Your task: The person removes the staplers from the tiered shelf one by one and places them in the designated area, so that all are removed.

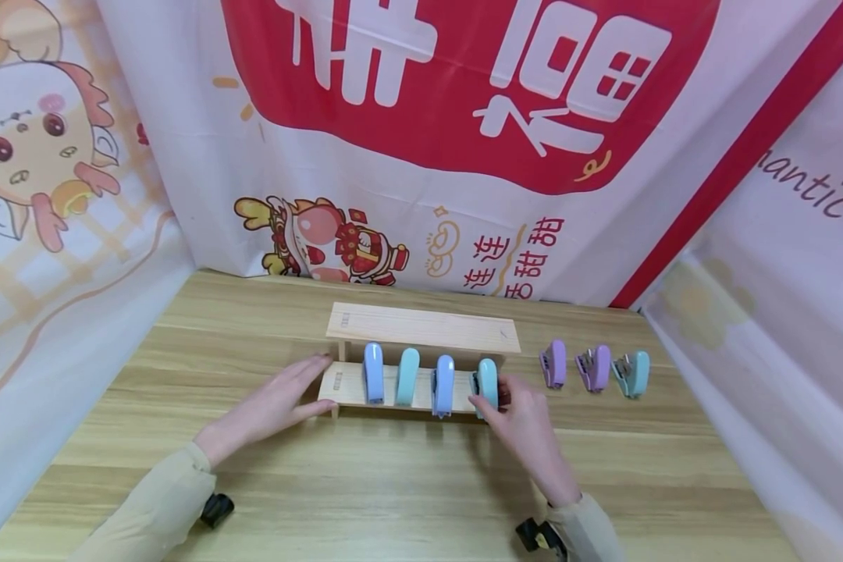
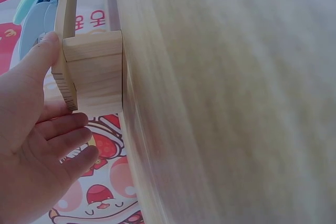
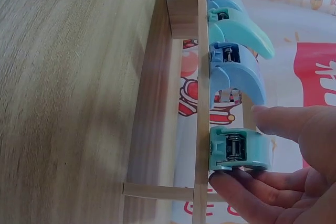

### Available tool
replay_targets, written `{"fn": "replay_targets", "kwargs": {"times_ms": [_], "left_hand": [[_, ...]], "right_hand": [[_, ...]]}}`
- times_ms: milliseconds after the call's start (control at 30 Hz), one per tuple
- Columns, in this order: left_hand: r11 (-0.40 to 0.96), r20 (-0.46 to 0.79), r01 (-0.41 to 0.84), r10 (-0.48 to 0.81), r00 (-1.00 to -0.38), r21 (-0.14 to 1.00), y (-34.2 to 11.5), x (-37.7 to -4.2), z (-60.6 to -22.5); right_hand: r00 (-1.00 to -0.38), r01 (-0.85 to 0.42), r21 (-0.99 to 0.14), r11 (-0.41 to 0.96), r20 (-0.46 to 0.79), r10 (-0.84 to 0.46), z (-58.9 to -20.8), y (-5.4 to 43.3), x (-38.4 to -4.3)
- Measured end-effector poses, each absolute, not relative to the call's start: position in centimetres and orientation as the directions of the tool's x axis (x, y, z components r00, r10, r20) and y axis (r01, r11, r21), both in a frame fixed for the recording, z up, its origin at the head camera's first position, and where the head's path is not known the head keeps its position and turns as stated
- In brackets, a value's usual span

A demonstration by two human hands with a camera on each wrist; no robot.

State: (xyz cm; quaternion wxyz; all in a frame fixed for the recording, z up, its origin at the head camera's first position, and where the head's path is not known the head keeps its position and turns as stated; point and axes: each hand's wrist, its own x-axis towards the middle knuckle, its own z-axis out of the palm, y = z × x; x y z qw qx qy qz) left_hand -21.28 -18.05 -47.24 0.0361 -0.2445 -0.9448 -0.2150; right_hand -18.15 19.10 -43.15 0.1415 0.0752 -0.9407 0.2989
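Observation:
A two-step wooden rack (image 1: 421, 324) stands on the table, with several staplers in a row on its lower step. My left hand (image 1: 274, 406) holds that step's left end, thumb at the front corner and fingers at the back corner. Nearest to it is a blue stapler (image 1: 374, 373), followed by a mint stapler (image 1: 407, 376) and another blue stapler (image 1: 442, 384). At the right end my right hand (image 1: 527, 421) grips a teal stapler (image 3: 257, 149), thumb on one side and fingers on the other. The teal stapler's base meets the board.
Right of the rack on the table (image 1: 393, 499) lie a purple stapler (image 1: 553, 364), a second purple stapler (image 1: 594, 368) and a teal stapler (image 1: 632, 375). A printed cloth (image 1: 435, 172) hangs along the back edge, with more cloth at both sides.

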Motion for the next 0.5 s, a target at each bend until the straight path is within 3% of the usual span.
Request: {"fn": "replay_targets", "kwargs": {"times_ms": [500], "left_hand": [[0.787,0.179,0.485,0.452,-0.874,0.381,-18.08,-21.36,-47.33]], "right_hand": [[-0.955,-0.183,-0.562,0.806,0.295,-0.011,-43.13,18.92,-18.22]]}}
